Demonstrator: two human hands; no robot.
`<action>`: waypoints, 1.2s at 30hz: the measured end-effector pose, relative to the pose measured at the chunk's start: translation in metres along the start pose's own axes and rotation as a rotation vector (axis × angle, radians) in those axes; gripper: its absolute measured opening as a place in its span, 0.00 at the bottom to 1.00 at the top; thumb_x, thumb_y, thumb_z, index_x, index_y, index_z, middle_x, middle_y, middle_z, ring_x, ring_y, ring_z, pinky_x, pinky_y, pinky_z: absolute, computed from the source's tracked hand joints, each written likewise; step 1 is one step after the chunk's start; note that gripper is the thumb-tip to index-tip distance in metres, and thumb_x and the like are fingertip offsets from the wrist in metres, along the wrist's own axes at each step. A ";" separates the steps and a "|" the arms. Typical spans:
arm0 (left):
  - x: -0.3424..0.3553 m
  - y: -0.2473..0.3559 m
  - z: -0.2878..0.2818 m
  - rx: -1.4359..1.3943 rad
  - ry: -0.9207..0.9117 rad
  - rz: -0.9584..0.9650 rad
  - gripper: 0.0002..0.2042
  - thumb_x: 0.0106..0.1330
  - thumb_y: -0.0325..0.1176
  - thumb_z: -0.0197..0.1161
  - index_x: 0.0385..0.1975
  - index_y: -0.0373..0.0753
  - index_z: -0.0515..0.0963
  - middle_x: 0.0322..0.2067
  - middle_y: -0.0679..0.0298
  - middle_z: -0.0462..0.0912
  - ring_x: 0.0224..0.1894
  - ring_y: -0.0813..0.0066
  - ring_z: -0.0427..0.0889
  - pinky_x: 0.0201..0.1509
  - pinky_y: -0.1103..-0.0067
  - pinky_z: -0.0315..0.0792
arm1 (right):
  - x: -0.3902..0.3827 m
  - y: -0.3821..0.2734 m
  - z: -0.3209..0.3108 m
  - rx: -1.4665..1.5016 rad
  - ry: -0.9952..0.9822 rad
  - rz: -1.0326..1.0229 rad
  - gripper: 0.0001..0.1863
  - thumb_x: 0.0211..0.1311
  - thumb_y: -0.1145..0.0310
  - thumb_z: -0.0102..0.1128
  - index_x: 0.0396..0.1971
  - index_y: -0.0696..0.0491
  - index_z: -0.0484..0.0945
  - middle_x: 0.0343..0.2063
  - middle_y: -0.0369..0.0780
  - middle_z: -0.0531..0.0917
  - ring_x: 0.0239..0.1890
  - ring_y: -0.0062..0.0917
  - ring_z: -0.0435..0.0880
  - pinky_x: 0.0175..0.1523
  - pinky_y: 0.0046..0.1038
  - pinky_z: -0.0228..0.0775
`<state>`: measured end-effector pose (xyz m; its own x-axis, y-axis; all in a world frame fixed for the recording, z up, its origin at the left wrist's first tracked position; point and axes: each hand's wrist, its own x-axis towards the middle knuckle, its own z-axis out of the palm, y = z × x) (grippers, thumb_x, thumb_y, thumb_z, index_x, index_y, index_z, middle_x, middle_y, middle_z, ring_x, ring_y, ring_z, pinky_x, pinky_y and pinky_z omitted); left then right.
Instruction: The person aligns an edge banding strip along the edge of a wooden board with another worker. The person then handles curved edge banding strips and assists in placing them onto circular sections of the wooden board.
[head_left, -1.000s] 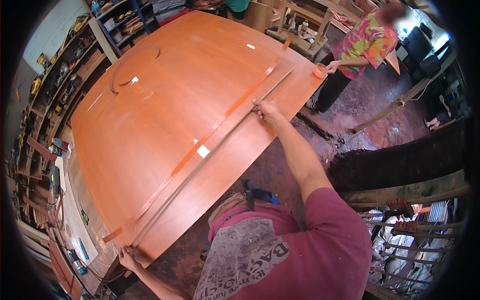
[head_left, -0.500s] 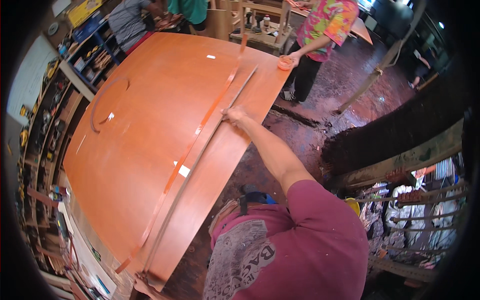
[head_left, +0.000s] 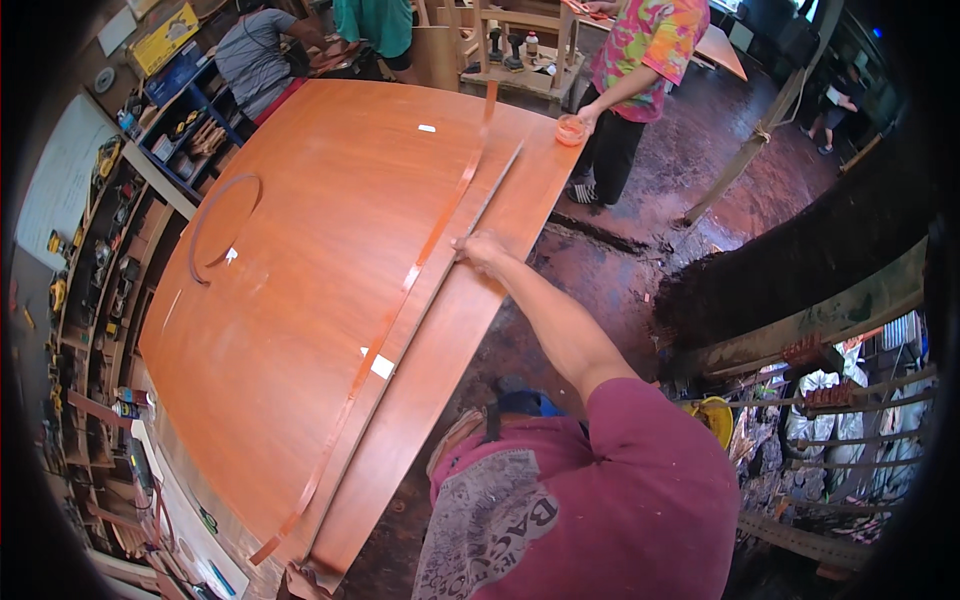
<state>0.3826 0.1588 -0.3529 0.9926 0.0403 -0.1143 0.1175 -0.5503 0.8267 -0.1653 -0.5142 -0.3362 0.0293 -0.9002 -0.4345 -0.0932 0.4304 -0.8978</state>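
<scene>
A wide orange-brown wooden panel (head_left: 270, 390) lies before me. My right hand (head_left: 478, 250) grips a long thin grey straight strip (head_left: 400, 362) near the panel's right edge; my left hand (head_left: 300, 578) holds that strip's lower end at the near corner, partly hidden. Beside it runs a thin orange strip (head_left: 344, 418). A white patch (head_left: 382, 366) sits between them, and a curved brown band (head_left: 199, 225) lies farther left. At the far right corner a co-worker's hand (head_left: 588, 118) holds a clear cup with orange contents (head_left: 570, 133).
A person in a bright patterned shirt (head_left: 640, 50) stands at right, two others (head_left: 255, 60) behind the panel. Tool shelves (head_left: 85, 300) line the left. A stool with drills (head_left: 515, 55), a leaning post (head_left: 760, 140) and a dark beam (head_left: 770, 260) stand around.
The view has swung, so the panel appears further left and more people show at the back. My hands remain on the grey strip, and the co-worker's cup stays at the panel's far corner.
</scene>
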 end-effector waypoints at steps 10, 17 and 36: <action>0.007 -0.013 -0.015 -0.007 0.033 -0.021 0.15 0.66 0.42 0.62 0.26 0.36 0.82 0.18 0.62 0.78 0.21 0.71 0.76 0.22 0.76 0.73 | -0.012 -0.004 0.000 0.025 0.021 0.004 0.14 0.60 0.62 0.66 0.29 0.61 0.80 0.26 0.45 0.84 0.11 0.18 0.64 0.12 0.23 0.48; 0.028 -0.051 -0.024 -0.584 -0.081 -0.167 0.11 0.67 0.35 0.61 0.27 0.33 0.74 0.22 0.67 0.70 0.21 0.75 0.69 0.24 0.80 0.66 | -0.019 -0.001 0.009 0.149 0.017 0.013 0.11 0.61 0.67 0.65 0.31 0.61 0.79 0.29 0.46 0.85 0.12 0.17 0.66 0.12 0.22 0.52; -0.041 -0.009 0.000 -0.762 -0.157 -0.319 0.21 0.73 0.40 0.55 0.56 0.30 0.68 0.53 0.52 0.75 0.50 0.61 0.79 0.55 0.69 0.75 | -0.049 -0.003 0.010 0.275 -0.015 0.038 0.20 0.60 0.74 0.61 0.52 0.60 0.73 0.29 0.39 0.83 0.17 0.15 0.71 0.18 0.22 0.65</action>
<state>0.3411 0.1624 -0.3557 0.8993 -0.0493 -0.4345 0.4358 0.1837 0.8811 -0.1567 -0.4703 -0.3133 0.0454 -0.8829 -0.4674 0.1795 0.4675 -0.8656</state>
